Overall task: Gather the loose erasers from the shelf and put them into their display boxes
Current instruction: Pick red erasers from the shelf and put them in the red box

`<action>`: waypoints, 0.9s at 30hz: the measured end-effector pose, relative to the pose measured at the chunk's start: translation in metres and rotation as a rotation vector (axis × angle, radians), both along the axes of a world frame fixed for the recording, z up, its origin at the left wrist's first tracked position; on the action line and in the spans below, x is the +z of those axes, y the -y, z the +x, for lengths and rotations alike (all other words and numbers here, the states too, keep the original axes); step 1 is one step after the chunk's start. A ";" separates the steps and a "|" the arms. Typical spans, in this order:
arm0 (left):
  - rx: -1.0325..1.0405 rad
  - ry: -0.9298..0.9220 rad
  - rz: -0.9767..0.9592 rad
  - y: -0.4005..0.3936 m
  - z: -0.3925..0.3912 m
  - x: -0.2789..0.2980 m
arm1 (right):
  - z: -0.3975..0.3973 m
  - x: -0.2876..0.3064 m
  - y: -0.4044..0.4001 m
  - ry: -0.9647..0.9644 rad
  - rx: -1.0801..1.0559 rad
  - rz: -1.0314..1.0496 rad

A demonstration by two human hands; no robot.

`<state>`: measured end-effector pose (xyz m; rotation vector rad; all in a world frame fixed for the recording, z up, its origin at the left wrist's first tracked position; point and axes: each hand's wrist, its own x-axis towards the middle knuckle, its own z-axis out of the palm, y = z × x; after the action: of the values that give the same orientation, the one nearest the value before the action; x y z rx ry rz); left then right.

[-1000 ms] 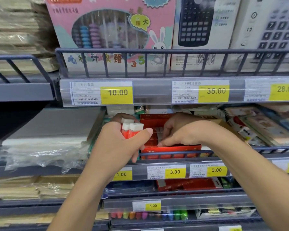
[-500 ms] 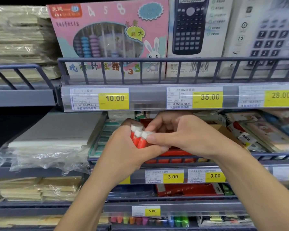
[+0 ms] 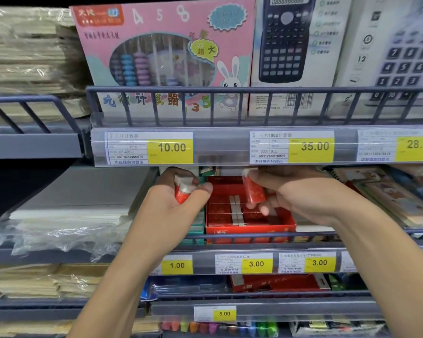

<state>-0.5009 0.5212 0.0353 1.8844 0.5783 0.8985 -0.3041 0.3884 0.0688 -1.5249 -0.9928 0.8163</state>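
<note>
Red cardboard makes up the display box on the middle shelf, an open shallow tray sitting just behind the front rail. Erasers in glossy red sleeves with white ends already lie flat in it in rows, their long axes running left to right, with a bare patch of tray floor at the front right.

That gap is what the coming move appears to turn on. The right hand hovers directly above it, pinching a single eraser between thumb and fingertips. This eraser stands almost upright, white end up and tilted slightly left, so it looks as though it must be laid over nearly a quarter turn to match the rows below. The fingertips are blurred, so the exact grip is hard to read.

The left hand is curled round a small bundle of erasers just left of the box, thumb pressed across their fronts and white ends poking up. It is the farther hand from the gap and seems to serve as the supply.

Above, a pink abacus box and a calculator package stand behind the upper rail.
</note>
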 end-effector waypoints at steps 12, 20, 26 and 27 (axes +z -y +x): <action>-0.032 0.002 -0.118 -0.007 0.004 -0.003 | 0.011 0.017 -0.005 0.626 0.182 -0.516; -0.031 -0.029 -0.107 -0.004 0.005 -0.002 | 0.009 0.020 -0.020 0.701 0.242 -0.678; -0.034 -0.047 -0.129 -0.003 0.006 -0.002 | 0.004 0.019 -0.023 0.718 0.238 -0.694; -0.034 -0.050 -0.128 -0.004 0.007 -0.002 | 0.003 0.017 -0.023 0.718 0.232 -0.695</action>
<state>-0.4941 0.5249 0.0331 1.7997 0.6177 0.7762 -0.3012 0.4116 0.0863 -2.4308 -1.5206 0.8339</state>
